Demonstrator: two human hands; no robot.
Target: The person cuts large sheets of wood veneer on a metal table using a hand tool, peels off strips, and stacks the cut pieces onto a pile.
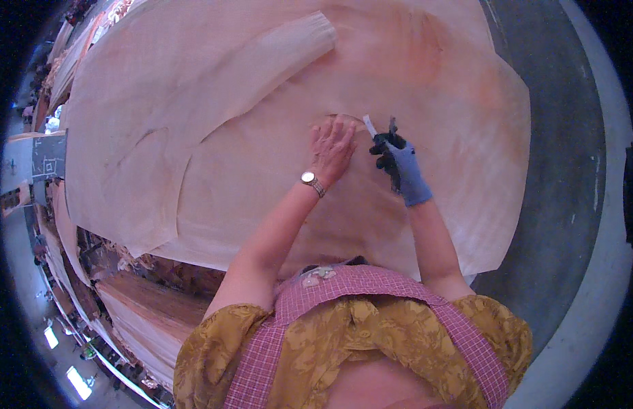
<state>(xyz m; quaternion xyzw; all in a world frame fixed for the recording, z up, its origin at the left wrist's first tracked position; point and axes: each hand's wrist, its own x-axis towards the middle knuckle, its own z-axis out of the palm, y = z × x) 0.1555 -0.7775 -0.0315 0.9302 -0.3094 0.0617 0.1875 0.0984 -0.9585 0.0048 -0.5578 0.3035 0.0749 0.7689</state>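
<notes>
A large thin sheet of pale wood veneer lies spread in front of me, overlapping other sheets. My left hand, bare with a wristwatch, presses flat on the veneer beside a curved tear or hole edge. My right hand, in a blue glove with dark fingers, is closed around a small tool with a white strip-like tip, held just right of my left hand above the sheet.
Stacks of veneer stand at the lower left, with more piles along the left edge. A grey concrete floor runs along the right of the sheet. One rolled or folded veneer flap lies at the top.
</notes>
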